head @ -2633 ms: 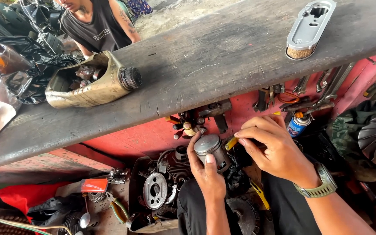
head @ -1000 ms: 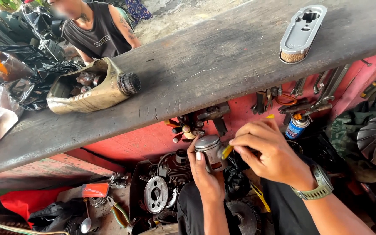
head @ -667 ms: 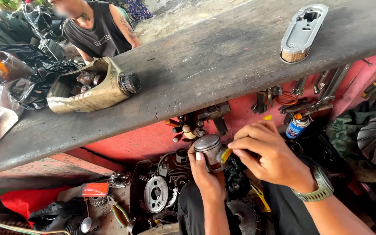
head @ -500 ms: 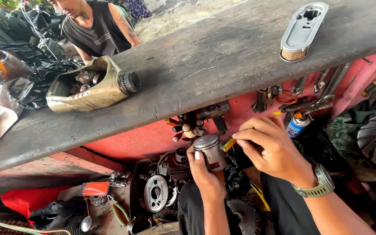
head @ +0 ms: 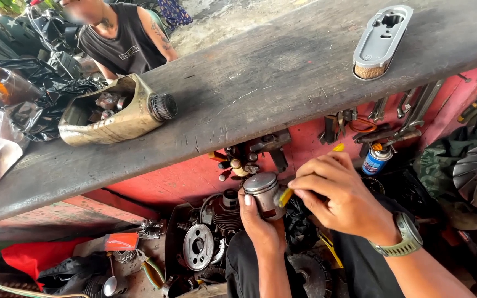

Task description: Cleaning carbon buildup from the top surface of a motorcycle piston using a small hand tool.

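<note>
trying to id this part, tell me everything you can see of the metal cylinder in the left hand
The metal cylinder is a short, silvery-grey piston-like part with a flat round top and a grooved rim, dull and smudged. It stands upright, gripped from below by the left hand. The right hand presses a yellow-handled tool against its side.

Bare forearms, olive-green wristwatch [head: 406, 241] on the right wrist, dark trousers [head: 360, 265]

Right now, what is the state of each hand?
Left hand: closed around the metal piston.
Right hand: closed, pinching the yellow-handled tool against the piston.
</note>
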